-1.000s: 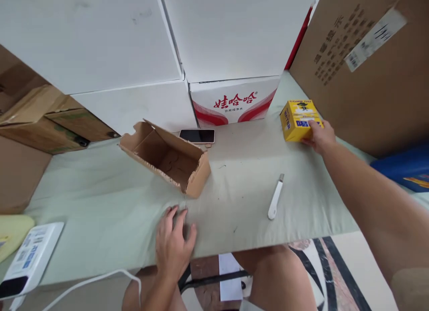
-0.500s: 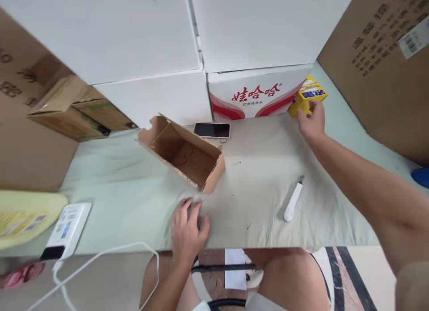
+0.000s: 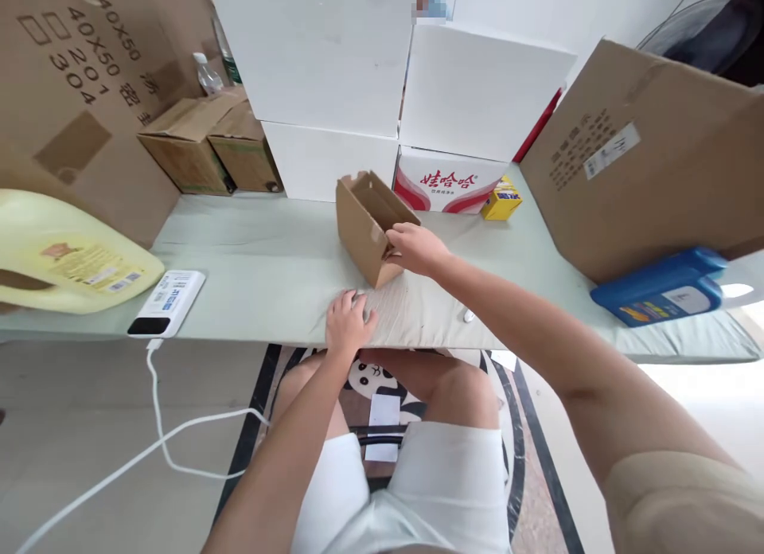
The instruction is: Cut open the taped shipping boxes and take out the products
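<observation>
R hand [image 3: 416,247]'s fwd, clamped on cardbd box [image 3: 359,234] rim; L hand [image 3: 349,321] loose on cloth [image 3: 256,275].

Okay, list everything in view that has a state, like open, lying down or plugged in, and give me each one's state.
Cardboard box: open-topped
Right hand: fingers curled on the box's edge
Left hand: resting on the cloth, fingers bent
Yellow jug: lying down
White power bank: cable plugged in
Blue bottle: lying down
</observation>
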### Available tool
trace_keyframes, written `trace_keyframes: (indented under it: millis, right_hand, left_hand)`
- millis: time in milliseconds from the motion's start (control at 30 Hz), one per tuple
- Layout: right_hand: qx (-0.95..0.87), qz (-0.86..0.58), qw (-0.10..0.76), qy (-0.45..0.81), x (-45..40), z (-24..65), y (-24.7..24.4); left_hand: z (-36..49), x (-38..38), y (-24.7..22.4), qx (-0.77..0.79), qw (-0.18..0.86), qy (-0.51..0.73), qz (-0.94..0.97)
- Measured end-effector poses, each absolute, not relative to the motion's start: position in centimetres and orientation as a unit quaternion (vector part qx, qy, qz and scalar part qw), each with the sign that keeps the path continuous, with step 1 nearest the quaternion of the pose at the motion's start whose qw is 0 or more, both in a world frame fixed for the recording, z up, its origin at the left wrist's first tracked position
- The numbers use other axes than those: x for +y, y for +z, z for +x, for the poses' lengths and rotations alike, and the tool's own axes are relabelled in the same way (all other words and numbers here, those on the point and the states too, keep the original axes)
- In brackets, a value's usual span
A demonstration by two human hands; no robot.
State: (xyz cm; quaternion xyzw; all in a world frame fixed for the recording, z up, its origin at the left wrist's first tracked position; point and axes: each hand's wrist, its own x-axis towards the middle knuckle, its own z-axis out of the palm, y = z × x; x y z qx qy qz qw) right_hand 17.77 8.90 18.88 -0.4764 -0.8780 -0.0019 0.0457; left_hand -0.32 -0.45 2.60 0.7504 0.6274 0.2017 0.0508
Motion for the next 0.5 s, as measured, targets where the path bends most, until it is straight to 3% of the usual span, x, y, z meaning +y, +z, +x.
trace_keyframes:
  millis: [233,500]
  right_hand:
    - [-0.759,-0.613,0.214,-0.056,-0.1,32.5,18.2]
    - [-0.61,-0.773,0.128,-0.116,0.4,46.9,16.1]
  left_hand:
    - [-0.3,-0.5,2.2,0.629,0.064,0.195,0.75]
    - [-0.3,0.1,2.0,0.625,0.047,0.204,0.752]
